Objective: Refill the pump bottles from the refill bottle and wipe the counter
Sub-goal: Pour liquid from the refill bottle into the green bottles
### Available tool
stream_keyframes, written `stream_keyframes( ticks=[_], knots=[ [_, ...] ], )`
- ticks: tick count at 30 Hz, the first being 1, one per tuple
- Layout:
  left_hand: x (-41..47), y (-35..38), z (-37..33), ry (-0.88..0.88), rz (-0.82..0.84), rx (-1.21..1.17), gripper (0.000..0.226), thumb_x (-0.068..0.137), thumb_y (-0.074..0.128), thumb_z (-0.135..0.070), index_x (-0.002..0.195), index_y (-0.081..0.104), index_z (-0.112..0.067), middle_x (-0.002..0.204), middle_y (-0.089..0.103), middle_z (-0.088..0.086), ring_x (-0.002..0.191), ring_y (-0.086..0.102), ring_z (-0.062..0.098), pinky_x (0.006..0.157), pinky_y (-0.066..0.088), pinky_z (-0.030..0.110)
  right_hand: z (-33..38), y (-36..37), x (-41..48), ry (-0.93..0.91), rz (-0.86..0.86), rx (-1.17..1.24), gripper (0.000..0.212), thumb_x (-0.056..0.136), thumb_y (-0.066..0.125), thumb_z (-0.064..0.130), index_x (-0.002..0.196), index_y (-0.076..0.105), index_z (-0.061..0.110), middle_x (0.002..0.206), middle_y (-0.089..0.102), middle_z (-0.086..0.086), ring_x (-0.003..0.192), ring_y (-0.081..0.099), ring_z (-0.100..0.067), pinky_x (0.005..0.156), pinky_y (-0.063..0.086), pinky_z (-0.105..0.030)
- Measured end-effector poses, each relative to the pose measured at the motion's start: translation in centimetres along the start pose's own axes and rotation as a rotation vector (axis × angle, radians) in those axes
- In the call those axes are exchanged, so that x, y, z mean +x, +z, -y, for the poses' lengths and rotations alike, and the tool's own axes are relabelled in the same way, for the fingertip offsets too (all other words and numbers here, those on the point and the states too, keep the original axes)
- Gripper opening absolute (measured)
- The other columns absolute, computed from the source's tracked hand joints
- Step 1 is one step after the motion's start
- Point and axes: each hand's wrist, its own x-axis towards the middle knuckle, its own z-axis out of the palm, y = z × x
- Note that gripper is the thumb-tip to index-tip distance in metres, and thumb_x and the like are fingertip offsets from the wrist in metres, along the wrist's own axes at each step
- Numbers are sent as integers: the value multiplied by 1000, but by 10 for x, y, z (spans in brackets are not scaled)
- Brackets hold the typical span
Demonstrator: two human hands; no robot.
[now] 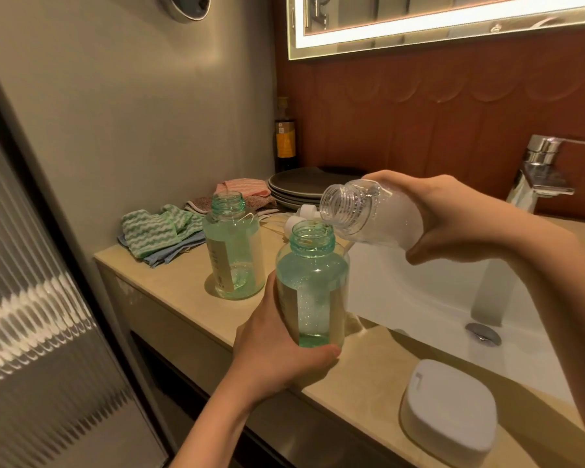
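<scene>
Gripping pump bottle (311, 282) in left hand (277, 359) | right hand (453, 217) wraps tilted refill bottle (362, 211) (base hidden by palm)

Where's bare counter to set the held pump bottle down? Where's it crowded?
Two bare patches of counter: the front-left strip between the standing pump bottle and the counter edge, and the stretch between the left hand, gripping the other pump bottle, and the white box, beside the sink. Crowded: the back corner, with cloths, stacked plates and a dark bottle.
</scene>
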Motion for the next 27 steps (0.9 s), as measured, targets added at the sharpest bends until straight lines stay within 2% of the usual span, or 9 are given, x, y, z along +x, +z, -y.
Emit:
stream_keyframes(
  ticks=[7,12,14,17,20,24,27],
  knots=[
    [0,0,0,-11,2,21,86,31,68,-61,97,16,-77,99,46,-42,102,52,5,94,43,29,-5,-1,0,27,26,-5,105,59,81,4,136,25,49,113,49,6,97,49,-19,70,48,-26],
    [0,0,1,-3,-5,18,87,30,68,-61,99,18,-75,101,47,-41,104,52,6,95,44,31,-4,-5,-4,15,-33,41,102,57,81,7,137,29,44,96,53,13,83,52,-10,61,43,-16],
    [0,0,1,3,-6,10,89,29,69,-63,102,19,-73,104,47,-40,106,52,5,97,44,34,-3,-7,-5,6,-74,77,101,55,81,9,136,31,43,90,56,17,76,55,-5,58,45,-16],
    [0,1,-1,12,-29,-10,93,27,70,-70,106,23,-67,110,48,-39,109,51,2,99,42,38,-3,-8,-5,-5,-115,152,94,54,81,14,132,36,39,88,59,15,74,56,-3,61,45,-19],
    [1,6,-1,4,-94,-20,88,27,67,-75,105,26,-66,108,47,-41,108,51,0,99,42,39,-1,-10,-5,-5,-118,243,90,54,81,19,130,36,37,99,56,21,85,56,2,67,47,-15],
    [-2,11,3,31,-185,-51,80,34,70,-72,105,32,-67,100,53,-40,97,51,-12,89,47,33,4,-13,-6,-6,-138,279,90,54,82,20,129,35,36,102,54,24,87,55,4,70,49,-15],
    [-4,14,6,-1,-288,-92,88,37,74,-68,116,41,-51,106,59,-24,100,58,4,85,52,39,7,-15,-9,-4,-146,266,94,54,82,18,132,33,35,100,55,20,86,58,-2,73,53,-24]
  ],
)
